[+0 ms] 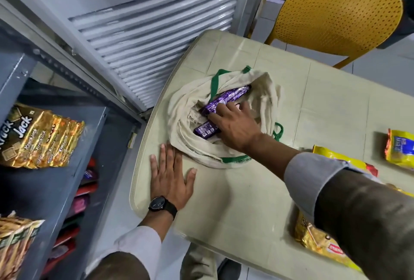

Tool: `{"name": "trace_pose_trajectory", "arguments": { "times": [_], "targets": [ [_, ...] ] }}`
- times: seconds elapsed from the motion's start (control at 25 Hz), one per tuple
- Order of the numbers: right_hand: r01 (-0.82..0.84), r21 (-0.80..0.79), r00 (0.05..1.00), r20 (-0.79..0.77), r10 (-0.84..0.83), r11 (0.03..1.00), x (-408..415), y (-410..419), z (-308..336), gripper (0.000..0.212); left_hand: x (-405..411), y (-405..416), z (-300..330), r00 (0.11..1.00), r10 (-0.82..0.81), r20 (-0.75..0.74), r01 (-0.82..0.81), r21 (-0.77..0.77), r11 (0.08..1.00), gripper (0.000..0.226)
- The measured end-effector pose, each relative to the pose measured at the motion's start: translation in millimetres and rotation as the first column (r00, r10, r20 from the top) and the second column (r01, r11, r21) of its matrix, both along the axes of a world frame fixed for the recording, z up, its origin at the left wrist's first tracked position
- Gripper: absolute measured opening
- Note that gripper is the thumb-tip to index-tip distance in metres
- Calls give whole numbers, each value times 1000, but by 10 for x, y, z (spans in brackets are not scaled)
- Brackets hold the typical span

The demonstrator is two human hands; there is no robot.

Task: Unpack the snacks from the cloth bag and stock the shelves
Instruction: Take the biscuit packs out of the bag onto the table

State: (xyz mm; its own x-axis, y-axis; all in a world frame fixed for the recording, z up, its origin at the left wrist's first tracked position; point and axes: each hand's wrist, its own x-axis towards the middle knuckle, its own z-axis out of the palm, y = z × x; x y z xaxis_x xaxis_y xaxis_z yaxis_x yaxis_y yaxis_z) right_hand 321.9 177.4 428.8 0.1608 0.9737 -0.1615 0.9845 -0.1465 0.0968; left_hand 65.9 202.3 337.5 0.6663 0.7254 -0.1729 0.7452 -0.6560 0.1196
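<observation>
Head view. The cloth bag (pixel 224 118) lies slumped on the table (pixel 313 105), mouth open upward. The right hand (pixel 233 127) reaches into the mouth from the near right. Two purple snack packs lie inside. The upper purple pack (pixel 226 98) sits just beyond the fingertips, its long axis running diagonally from beside the hand up and away to the far right. The lower purple pack (pixel 205 130) lies just left of the palm, roughly parallel to the first, touching or partly under the thumb side. The fingers rest extended over the upper pack's near end; whether they have begun to curl round it cannot be told, so the hand reads as spread, not clamped.

The left hand (pixel 171 179) is pressed flat on the table, fingers straight and apart, just near-left of the bag rim, holding nothing. It wears a black watch (pixel 160 204).

The right hand is the nearer to both packs. In my judgement, the coming move is a grasp across a pack's short axis, followed by a lift clear of the bag rim.

Left of the left hand stands the grey shelf unit (pixel 67 167), holding gold packs (pixel 40 138) printed "Krack Jack". Right of the right forearm, yellow snack packs (pixel 401 149) lie on the table; their print is not legible. A yellow chair (pixel 338 10) stands beyond the table.
</observation>
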Motion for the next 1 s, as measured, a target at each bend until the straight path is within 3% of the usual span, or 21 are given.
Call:
{"name": "trace_pose_trajectory", "arguments": {
  "times": [0.16,0.24,0.32,0.44,0.56,0.68,0.8,0.92,1.0],
  "targets": [
    [49,65,998,-36,-47,997,-72,60,142,43,-8,11,-38,1000,14,20,-15,35,999,76],
    [105,238,985,-159,-68,966,-78,-66,272,45,-11,-13,-17,1000,19,19,-20,51,998,78],
    [125,478,958,-286,19,869,-116,-287,404,44,-13,-39,21,1000,27,11,-27,50,998,80],
    [68,642,950,-276,147,763,-321,-767,493,34,1,-45,68,999,31,5,-32,58,998,83],
    [52,538,960,-259,106,841,-618,-1402,263,32,17,-57,56,999,25,-22,-23,73,997,81],
    [102,311,959,-282,-11,945,-842,-1926,-90,39,19,-39,32,1000,17,-2,-16,96,995,81],
    [144,116,948,-300,-104,983,-955,-2129,-273,47,5,-48,38,1000,25,-1,-24,109,994,81],
    [197,92,918,-368,-151,976,-941,-2036,-222,58,2,-55,47,1000,15,12,-16,108,994,80],
    [164,168,906,-416,-81,972,-852,-1820,-126,57,11,-47,80,1000,17,9,-18,101,995,79]
  ]
}}
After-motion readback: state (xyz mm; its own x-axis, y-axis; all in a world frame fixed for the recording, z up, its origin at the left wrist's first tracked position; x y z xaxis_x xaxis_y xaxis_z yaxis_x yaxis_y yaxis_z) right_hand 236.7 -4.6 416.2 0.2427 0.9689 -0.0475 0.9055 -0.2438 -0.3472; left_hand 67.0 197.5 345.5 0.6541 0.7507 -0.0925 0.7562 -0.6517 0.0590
